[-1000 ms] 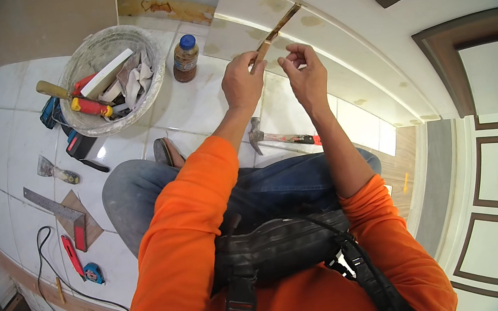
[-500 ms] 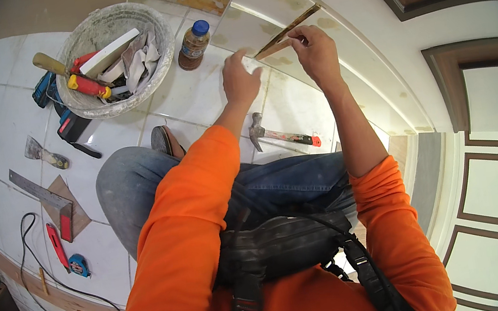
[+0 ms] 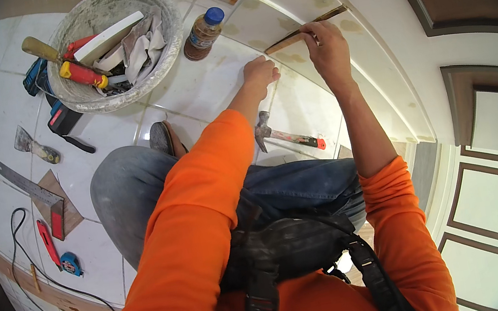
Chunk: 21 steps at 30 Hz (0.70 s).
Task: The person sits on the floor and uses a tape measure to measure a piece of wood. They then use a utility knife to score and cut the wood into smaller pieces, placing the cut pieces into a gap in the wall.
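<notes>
My right hand (image 3: 328,49) pinches a thin wooden strip (image 3: 288,42) against a pale panel (image 3: 372,81) marked with beige filler patches. Along the strip runs a narrow dark slot (image 3: 332,13) in the panel; how far the strip sits inside it I cannot tell. Low by the panel's bottom edge, my left hand (image 3: 261,76) has its fingers curled in, and what they hold, if anything, is hidden. A claw hammer (image 3: 288,137) with a red-tipped handle lies on the tiles just below that hand.
At the left stand a mortar-stained bucket (image 3: 80,106) of tools and rags and a blue-capped bottle (image 3: 204,33). Around my left knee lie a cordless tool (image 3: 64,120), a putty knife (image 3: 36,146), a try square (image 3: 37,185), a red utility knife (image 3: 49,244), a tape measure (image 3: 71,264) and a black cable (image 3: 15,252).
My left hand has closed its fingers, which were spread, and sits lower beside the panel. The right hand still pinches the strip, now closer along the slot. The view has shifted slightly.
</notes>
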Tool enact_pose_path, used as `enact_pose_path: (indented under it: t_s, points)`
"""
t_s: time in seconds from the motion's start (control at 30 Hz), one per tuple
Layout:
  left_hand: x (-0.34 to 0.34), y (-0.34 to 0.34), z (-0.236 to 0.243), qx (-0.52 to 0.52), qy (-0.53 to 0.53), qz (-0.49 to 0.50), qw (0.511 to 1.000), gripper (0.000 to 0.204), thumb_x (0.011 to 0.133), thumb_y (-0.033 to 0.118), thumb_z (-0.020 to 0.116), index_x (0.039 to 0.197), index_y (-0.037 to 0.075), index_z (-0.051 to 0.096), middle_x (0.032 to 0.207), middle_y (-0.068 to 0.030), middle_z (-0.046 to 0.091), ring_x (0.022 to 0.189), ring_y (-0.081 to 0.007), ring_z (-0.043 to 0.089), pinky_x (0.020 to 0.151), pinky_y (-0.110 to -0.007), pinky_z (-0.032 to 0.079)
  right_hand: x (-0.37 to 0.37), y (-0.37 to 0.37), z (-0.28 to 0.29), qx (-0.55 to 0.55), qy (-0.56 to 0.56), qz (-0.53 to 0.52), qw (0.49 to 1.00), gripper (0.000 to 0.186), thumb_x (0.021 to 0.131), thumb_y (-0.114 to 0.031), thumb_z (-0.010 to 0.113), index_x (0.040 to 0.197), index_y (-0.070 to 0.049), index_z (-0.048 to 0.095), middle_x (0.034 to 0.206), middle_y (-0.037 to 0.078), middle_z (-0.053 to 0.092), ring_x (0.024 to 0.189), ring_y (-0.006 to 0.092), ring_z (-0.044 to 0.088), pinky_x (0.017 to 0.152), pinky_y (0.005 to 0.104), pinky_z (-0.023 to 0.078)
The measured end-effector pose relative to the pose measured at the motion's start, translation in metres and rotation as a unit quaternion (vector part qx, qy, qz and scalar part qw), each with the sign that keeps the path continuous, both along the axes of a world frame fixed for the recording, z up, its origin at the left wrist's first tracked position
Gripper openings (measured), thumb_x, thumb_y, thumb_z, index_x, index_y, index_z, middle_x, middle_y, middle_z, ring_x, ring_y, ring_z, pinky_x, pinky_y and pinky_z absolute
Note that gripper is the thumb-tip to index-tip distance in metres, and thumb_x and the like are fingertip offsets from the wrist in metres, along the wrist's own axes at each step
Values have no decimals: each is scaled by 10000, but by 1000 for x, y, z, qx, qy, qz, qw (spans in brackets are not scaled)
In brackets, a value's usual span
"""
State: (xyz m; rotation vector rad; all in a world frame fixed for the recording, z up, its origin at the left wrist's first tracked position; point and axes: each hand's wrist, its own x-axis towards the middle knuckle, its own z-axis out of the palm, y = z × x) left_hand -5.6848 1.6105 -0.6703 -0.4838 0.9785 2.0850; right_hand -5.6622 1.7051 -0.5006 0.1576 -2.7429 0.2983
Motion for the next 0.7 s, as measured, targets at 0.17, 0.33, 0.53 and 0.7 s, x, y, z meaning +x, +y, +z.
enact_pose_path:
  t_s: [0.17, 0.33, 0.53, 0.7]
  points:
    - [1, 6, -7, 30, 30, -11, 999, 484, 994, 97, 581, 1454, -19, 484, 1287, -118, 552, 1050, -250, 653, 896, -362, 624, -5, -1, -9, 49, 36, 19, 998, 107, 907, -71, 712, 1012, -55, 709, 934, 74, 687, 862, 269, 646, 768, 387, 531]
    - [-2, 9, -16, 34, 52, -27, 998, 526, 994, 143, 596, 1491, 26, 470, 1297, -118, 552, 1020, -255, 649, 897, -378, 619, -4, -1, -21, 58, 53, -20, 997, 121, 886, -93, 706, 1006, -101, 695, 999, 70, 678, 974, 303, 642, 810, 422, 538]
    - [-2, 15, 4, -38, 53, -15, 998, 399, 986, 213, 632, 1316, -11, 614, 1217, -109, 619, 987, -222, 654, 814, -363, 620, 10, 6, -26, 109, 124, -59, 985, 142, 868, -141, 750, 999, -163, 702, 1075, 15, 664, 973, 266, 642, 784, 406, 545]
    - [-18, 10, 5, -119, 44, -22, 992, 498, 947, 359, 720, 1228, -47, 661, 1176, -126, 671, 997, -230, 676, 753, -351, 605, 9, 6, -28, 59, 129, -90, 986, 165, 854, -189, 777, 1006, -196, 714, 1061, 8, 661, 993, 249, 639, 779, 396, 545]
